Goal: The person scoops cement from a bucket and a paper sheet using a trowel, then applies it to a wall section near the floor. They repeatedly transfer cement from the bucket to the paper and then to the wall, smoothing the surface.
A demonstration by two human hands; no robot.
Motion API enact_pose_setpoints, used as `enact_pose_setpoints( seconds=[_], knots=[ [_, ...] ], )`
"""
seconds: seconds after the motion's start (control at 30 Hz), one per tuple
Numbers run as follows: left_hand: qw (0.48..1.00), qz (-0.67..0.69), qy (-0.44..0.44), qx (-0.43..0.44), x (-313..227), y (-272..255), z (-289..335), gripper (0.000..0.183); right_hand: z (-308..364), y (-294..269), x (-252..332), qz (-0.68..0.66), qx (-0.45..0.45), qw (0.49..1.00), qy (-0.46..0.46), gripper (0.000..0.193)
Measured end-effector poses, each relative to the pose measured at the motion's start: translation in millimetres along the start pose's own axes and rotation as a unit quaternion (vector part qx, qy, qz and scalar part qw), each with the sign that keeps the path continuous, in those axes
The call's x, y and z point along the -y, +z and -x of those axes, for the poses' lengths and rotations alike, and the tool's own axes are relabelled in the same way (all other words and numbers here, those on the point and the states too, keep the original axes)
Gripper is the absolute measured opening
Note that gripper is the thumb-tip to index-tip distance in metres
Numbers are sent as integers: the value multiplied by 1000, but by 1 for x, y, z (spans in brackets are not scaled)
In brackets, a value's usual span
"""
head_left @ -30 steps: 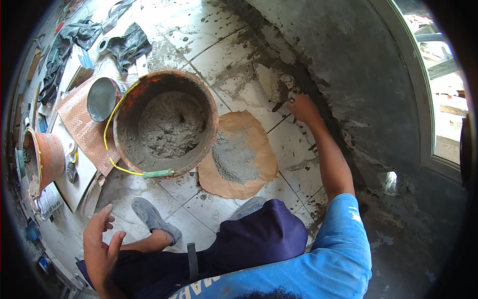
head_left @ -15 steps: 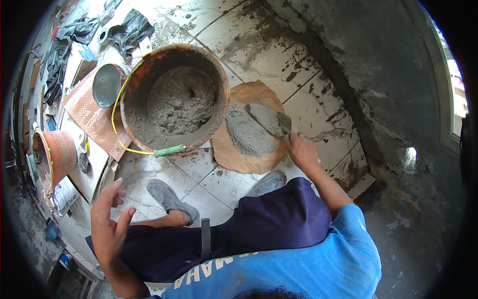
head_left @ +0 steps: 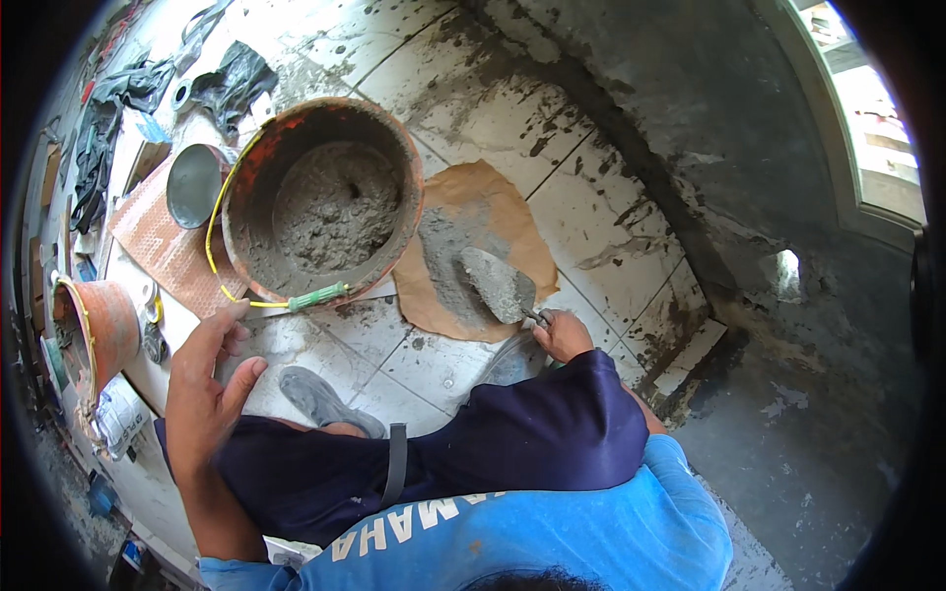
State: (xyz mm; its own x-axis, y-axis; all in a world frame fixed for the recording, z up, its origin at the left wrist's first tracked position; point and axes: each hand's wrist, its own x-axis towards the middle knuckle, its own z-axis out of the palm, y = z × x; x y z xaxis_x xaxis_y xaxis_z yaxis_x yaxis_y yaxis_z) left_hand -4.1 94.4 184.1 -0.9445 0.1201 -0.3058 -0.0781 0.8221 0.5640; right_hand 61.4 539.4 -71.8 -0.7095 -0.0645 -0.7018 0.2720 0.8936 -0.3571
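Note:
My right hand (head_left: 565,336) is wrapped round the handle of a trowel (head_left: 524,288), whose blade carries a heap of grey cement mix. Beneath the blade lies a sheet of brown paper (head_left: 532,236) with more grey powdery cement (head_left: 439,258) spread over it. Raised at the left, my left hand (head_left: 209,379) has its fingers apart and holds nothing. Its fingertips come near the rim of a large orange-red bucket (head_left: 412,163), which holds wet grey mortar (head_left: 330,212). The bucket's yellow handle hangs down on its near side, with a green grip (head_left: 317,297).
Left of the bucket stand an open can (head_left: 195,185) on a copper-coloured textured sheet (head_left: 168,241) and a smaller orange bucket (head_left: 110,325). Black plastic (head_left: 236,84) lies beyond. A grey wall (head_left: 769,158) rises at right. My shoe (head_left: 325,399) rests on the tiles.
My right hand has drawn the trowel toward me, and cement now lies heaped on its blade. More brown paper shows bare. My left hand stays raised and open.

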Motion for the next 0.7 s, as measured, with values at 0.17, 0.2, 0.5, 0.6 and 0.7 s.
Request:
enact_pose_setpoints(
  seconds=[0.17,0.2,0.5,0.6,0.7],
  knots=[
    [1000,-5,-1,-13,-2,-2,8,54,-11,-31,-7,64,-33,996,-55,30],
    [1000,-4,-4,-17,-1,-2,10,54,-12,-41,-4,73,-20,996,-37,31],
    [998,9,-59,-35,0,-3,27,56,3,-139,54,118,-16,989,-87,31],
    [993,12,-110,-36,-3,-4,36,56,1,-180,71,32,92,988,-118,25],
    [991,1,-124,-52,-6,2,40,55,-44,-207,48,-273,306,909,-81,14]
  ],
)
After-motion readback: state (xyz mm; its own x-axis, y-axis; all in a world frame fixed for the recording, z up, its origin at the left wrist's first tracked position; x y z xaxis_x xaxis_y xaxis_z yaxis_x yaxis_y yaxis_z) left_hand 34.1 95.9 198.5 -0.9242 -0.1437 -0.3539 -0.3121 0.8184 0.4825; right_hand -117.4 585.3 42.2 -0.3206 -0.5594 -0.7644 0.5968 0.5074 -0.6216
